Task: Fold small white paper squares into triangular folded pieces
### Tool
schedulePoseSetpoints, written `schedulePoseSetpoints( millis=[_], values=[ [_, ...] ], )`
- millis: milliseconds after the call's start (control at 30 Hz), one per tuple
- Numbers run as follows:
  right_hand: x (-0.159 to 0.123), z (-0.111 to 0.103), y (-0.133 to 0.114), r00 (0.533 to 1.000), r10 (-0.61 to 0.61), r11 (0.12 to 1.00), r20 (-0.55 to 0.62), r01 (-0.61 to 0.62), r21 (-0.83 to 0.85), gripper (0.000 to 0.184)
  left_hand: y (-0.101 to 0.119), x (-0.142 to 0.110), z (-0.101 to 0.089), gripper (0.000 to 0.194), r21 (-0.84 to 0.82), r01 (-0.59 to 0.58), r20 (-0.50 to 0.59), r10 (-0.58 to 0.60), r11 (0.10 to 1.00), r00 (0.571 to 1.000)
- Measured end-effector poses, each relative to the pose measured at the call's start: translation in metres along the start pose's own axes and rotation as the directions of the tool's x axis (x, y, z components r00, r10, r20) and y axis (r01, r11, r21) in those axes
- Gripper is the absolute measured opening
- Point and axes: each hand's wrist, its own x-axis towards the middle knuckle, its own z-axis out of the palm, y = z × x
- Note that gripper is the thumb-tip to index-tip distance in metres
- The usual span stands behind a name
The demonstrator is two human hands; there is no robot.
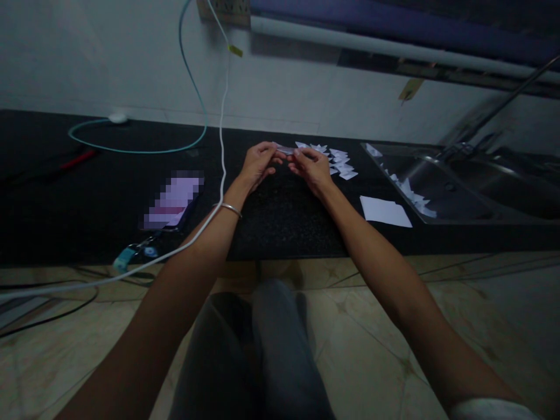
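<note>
Above the black countertop (284, 227), my left hand (261, 163) and my right hand (311, 167) pinch a small folded piece of white paper (286, 150) between them, one at each end. My fingers partly cover it, so its exact fold cannot be told. Just behind and right of my right hand lie several folded white paper pieces (342, 162) with pointed corners. A stack of flat white paper sheets (385, 210) rests farther right, near my right forearm.
At right is a steel sink (437, 186), with more folded paper pieces (411, 192) along its left edge. On the left lie a phone (177, 201) with a blurred screen, a key ring (140, 251) and a red-handled tool (79, 158). A white cable (222, 140) crosses my left forearm.
</note>
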Motion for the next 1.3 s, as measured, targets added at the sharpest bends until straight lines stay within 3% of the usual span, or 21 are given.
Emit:
schedulePoseSetpoints(
  millis=[500,667,833,967,1167,1300],
  values=[
    [0.005,-0.003,0.008,0.997,-0.077,0.996,0.03,0.079,-0.052,0.049,-0.004,0.002,0.0,0.029,0.137,-0.063,0.007,0.063,0.989,0.998],
    [0.008,-0.004,0.012,0.993,-0.115,0.988,-0.021,0.112,-0.101,0.048,-0.003,0.002,0.002,0.031,0.167,-0.114,0.028,0.111,0.979,0.993],
    [0.01,-0.004,0.014,0.99,-0.128,0.984,-0.065,0.118,-0.134,0.043,0.001,-0.002,0.005,0.032,0.143,-0.092,0.012,0.091,0.985,0.996],
    [0.005,0.0,0.009,0.992,-0.105,0.988,-0.066,0.097,-0.12,0.036,0.004,-0.003,0.006,0.036,0.129,-0.077,-0.01,0.079,0.989,0.997],
    [0.004,0.001,0.006,0.995,-0.056,0.997,-0.08,0.051,-0.062,0.042,0.002,0.001,0.006,0.022,0.15,-0.098,-0.031,0.104,0.984,0.994],
    [0.007,-0.002,0.009,0.996,-0.026,0.999,-0.089,0.023,-0.031,0.036,0.0,0.003,0.006,0.018,0.137,-0.097,-0.053,0.105,0.986,0.993]
  ],
)
